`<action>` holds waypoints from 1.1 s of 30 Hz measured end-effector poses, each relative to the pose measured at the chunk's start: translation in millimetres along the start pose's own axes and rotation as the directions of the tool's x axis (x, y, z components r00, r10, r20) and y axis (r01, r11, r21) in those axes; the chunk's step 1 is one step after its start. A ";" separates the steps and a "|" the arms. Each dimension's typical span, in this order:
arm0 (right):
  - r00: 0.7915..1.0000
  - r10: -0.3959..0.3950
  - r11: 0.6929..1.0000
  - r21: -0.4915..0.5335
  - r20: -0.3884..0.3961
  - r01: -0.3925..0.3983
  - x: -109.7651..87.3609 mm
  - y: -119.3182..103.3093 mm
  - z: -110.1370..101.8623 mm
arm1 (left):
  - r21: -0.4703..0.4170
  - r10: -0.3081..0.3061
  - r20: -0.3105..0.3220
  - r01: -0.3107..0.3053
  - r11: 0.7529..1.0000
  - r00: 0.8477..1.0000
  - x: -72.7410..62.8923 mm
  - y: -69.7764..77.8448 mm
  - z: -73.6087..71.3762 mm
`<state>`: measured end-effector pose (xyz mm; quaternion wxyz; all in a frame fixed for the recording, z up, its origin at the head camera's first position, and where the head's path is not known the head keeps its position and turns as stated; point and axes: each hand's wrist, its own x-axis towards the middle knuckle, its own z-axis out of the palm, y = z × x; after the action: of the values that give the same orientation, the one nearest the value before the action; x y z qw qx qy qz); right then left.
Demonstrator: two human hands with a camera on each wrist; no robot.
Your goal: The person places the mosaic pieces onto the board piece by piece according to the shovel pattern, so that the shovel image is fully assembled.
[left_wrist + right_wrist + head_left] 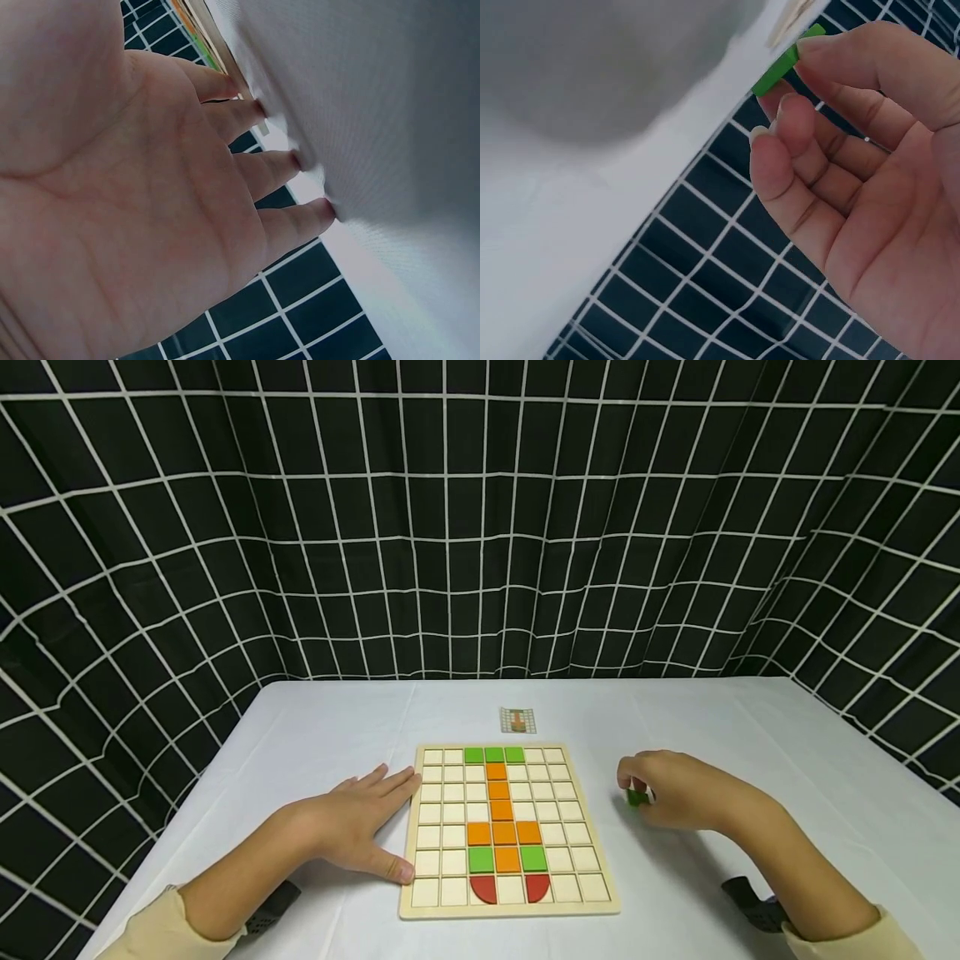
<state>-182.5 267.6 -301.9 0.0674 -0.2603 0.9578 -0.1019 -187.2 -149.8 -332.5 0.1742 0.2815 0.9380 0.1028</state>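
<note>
A green tile [778,70] is pinched between the thumb and fingers of my right hand [678,789], just right of the board. My left hand [352,822] lies with fingers spread; its thumb and index fingertip touch the left edge of the wooden grid board [510,912]. In the left wrist view, the fingertips [322,211] of that hand rest on the white cloth. Set in the board are green tiles [493,755] along the top, a column of orange tiles [498,790], further green tiles [482,860] lower down, and two red quarter-round tiles [484,888].
Behind the board lies a small picture card [517,721] with a similar coloured pattern. White cloth [337,718] covers the table. A black curtain with white grid lines [480,527] stands at the back and sides. Dark devices [753,903] are strapped at both wrists.
</note>
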 end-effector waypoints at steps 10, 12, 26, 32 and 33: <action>1.000 -0.014 1.000 -0.019 -0.009 0.014 -1.0 -18.5 -2.4 | -0.005 -0.001 0.000 0.001 1.000 1.000 -1.2 1.7 0.1; 0.999 -0.038 0.999 -0.028 -0.021 0.038 -1.5 -21.5 -2.8 | -0.003 -0.001 -0.001 0.001 1.000 1.000 -1.3 2.0 -0.3; 0.993 -0.114 0.993 -0.003 -0.002 0.114 -2.0 -45.6 -4.3 | 0.006 -0.006 -0.002 0.006 1.000 1.000 -0.7 2.4 -1.1; 0.992 -0.126 0.992 -0.013 0.009 0.126 -1.1 -58.7 -3.1 | 0.001 -0.002 -0.002 0.002 1.000 1.000 -1.1 1.6 -0.6; 0.991 -0.131 0.991 -0.015 0.010 0.131 -1.0 -60.5 -2.9 | 0.002 -0.001 -0.002 0.001 1.000 1.000 -1.1 1.5 -0.4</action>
<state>-152.8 217.5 -285.1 0.0627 -0.3236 0.9391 -0.0976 -185.8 -149.3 -331.4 0.1728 0.2809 0.9385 0.1021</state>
